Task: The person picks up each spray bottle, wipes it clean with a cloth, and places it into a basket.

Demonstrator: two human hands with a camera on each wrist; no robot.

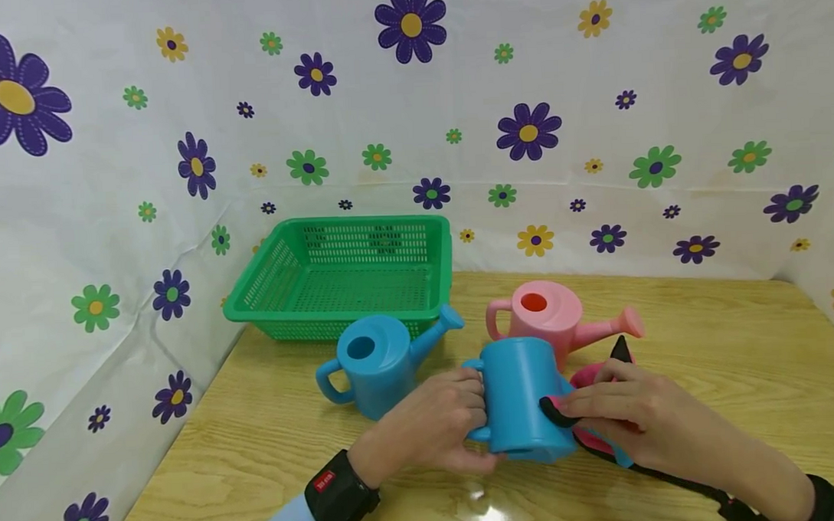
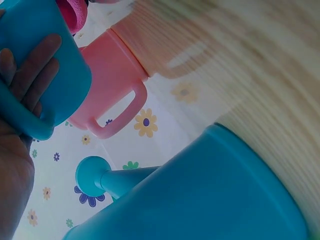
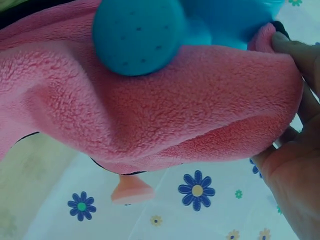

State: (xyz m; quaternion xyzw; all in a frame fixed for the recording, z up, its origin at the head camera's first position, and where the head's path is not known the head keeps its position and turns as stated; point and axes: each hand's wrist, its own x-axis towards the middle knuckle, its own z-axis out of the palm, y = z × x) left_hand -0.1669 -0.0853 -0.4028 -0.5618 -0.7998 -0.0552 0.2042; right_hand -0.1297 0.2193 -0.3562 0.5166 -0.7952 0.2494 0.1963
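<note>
The held watering can (image 1: 521, 399) is smooth and blue, tilted, with a looped handle (image 2: 27, 112) and a round spout head (image 3: 137, 35) pierced by small holes. It is between the hands: the left hand (image 1: 429, 421) grips the handle on the can's left, while the right hand (image 1: 643, 406) pinches a fluffy pink, black-edged cloth (image 3: 200, 100) at its right side. Just beyond, on the far side, stands a pink can (image 1: 553, 317).

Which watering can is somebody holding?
The blue can in the left grip, with the pink cloth against it. The other blue can, by the basket, and the pink can stand on the table, held by nobody.
</note>
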